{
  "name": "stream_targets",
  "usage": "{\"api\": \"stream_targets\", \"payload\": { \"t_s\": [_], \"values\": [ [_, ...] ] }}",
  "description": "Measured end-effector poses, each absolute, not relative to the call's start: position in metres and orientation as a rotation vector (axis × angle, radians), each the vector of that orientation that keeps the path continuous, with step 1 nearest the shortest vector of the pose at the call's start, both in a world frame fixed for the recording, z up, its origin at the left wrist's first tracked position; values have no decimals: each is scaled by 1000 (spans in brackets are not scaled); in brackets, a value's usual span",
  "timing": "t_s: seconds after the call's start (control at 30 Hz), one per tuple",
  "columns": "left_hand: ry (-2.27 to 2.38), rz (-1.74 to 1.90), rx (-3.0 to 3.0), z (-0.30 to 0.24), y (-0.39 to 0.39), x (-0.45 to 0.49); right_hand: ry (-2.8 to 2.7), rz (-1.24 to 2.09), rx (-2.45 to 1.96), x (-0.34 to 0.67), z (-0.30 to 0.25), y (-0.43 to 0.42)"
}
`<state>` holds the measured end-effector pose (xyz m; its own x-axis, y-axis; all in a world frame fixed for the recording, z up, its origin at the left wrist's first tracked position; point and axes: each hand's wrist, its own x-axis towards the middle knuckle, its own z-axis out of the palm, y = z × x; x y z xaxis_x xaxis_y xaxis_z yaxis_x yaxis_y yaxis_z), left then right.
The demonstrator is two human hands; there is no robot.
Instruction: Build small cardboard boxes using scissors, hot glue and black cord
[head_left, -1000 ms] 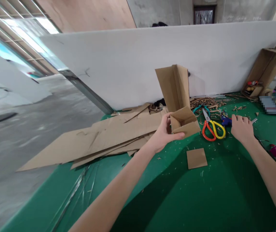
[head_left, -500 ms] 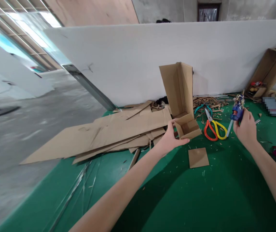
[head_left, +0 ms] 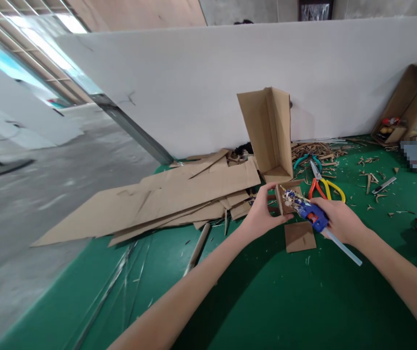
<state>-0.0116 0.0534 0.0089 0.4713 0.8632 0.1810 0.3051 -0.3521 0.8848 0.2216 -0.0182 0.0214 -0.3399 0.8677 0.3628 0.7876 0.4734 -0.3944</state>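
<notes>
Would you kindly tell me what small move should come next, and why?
Probably draw the glue gun along an edge of the small box, since the right hand points the gun's tip at that box, which the left hand grips.

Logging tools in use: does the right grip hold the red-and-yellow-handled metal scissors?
No, the right grip holds a blue plastic glue gun.

Left hand point(head_left: 263, 216) gripping small cardboard box point(head_left: 284, 200); right hand point(head_left: 341, 221) holding blue glue gun point(head_left: 312, 215).

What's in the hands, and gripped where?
Left hand: small open cardboard box, by its outer left side. Right hand: blue hot glue gun, around its handle area, which the hand mostly hides.
</notes>
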Motion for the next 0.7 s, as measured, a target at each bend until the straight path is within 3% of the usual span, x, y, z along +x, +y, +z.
{"api": "stream_targets", "payload": {
  "t_s": [0.7],
  "values": [
    [961, 773, 1941, 15, 50, -12, -2382, -71, -1359, 230, 22, -14]
  ]
}}
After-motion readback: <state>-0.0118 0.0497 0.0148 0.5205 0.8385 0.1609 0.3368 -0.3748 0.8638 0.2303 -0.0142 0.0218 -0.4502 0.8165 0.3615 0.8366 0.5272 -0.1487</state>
